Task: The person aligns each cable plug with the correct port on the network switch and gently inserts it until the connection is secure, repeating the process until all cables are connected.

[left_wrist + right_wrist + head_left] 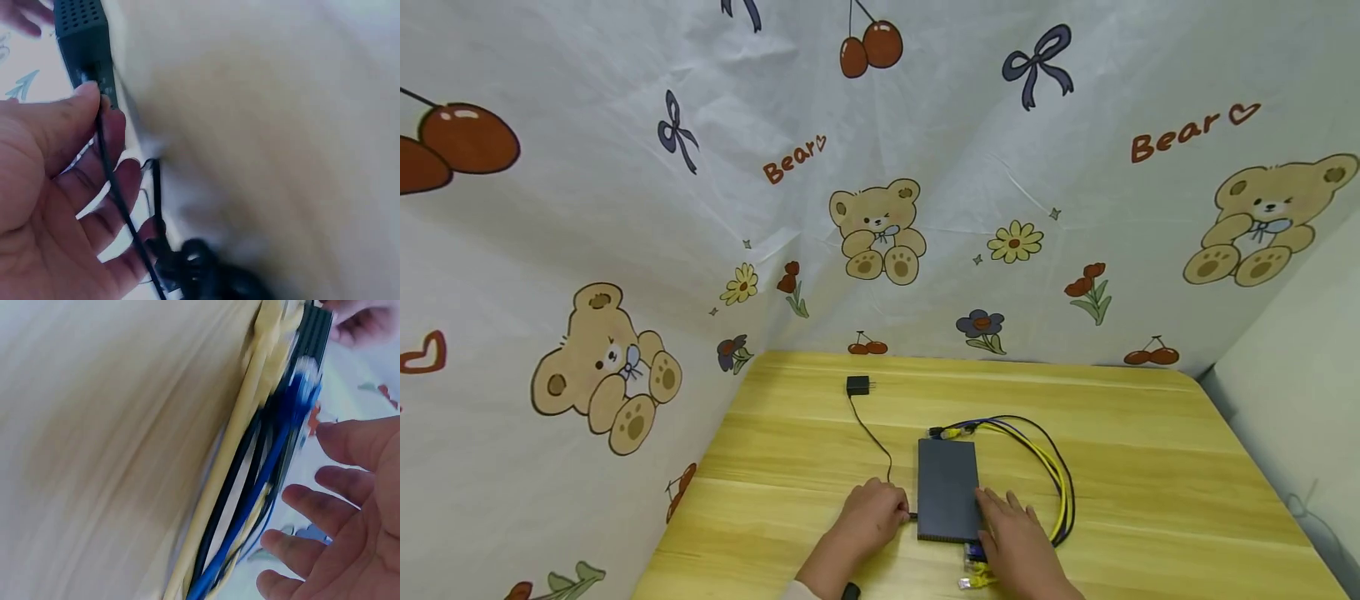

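A dark grey network switch [947, 487] lies flat on the wooden table. At its left side my left hand [871, 515] pinches the power plug [913, 517] of a thin black cord. In the left wrist view, thumb and forefinger grip the cord [109, 165] right at the vented end of the switch [81, 25]; the plug's tip is hidden. My right hand [1018, 542] rests at the opposite edge of the switch, fingers extended. Beside that hand, the right wrist view shows a blue cable [250, 515] and a yellow cable [228, 456] running along the switch.
The power adapter [857, 385] sits at the back left, its cord trailing toward my left hand. Yellow, black and blue network cables [1063, 483] loop around the right of the switch, with loose connectors [976, 581] near the front. A bear-print sheet [955, 308] hangs behind the table.
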Motion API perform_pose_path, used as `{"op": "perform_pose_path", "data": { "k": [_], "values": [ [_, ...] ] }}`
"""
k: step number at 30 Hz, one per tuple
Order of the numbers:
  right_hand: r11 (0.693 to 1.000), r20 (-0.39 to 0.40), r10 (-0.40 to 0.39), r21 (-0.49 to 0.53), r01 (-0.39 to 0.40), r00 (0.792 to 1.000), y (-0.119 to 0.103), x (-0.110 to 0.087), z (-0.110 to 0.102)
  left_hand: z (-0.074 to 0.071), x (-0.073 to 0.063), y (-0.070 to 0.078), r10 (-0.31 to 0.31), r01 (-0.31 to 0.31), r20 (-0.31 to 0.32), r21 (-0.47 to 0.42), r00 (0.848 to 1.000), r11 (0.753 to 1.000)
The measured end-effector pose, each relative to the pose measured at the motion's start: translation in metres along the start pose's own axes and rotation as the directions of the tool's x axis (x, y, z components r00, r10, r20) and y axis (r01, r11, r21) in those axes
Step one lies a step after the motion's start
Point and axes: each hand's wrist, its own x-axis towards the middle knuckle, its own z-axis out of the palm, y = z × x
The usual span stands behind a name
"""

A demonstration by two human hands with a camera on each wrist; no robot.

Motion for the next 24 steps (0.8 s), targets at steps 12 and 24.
{"op": "perform_pose_path", "data": {
  "k": [12,24],
  "values": [
    [0.999,0.053,-0.006,-0.054,0.009,0.999,0.031,-0.009,-0.011,0.001,0.011,0.042,0.084,-0.077,0.096,-0.072,0.992,0.994],
    [0.982,0.114,-0.144,0.136,0.128,0.983,0.051,-0.015,-0.007,0.016,0.000,0.043,0.123,-0.130,0.245,0.014,0.962,0.991]
  ]
}}
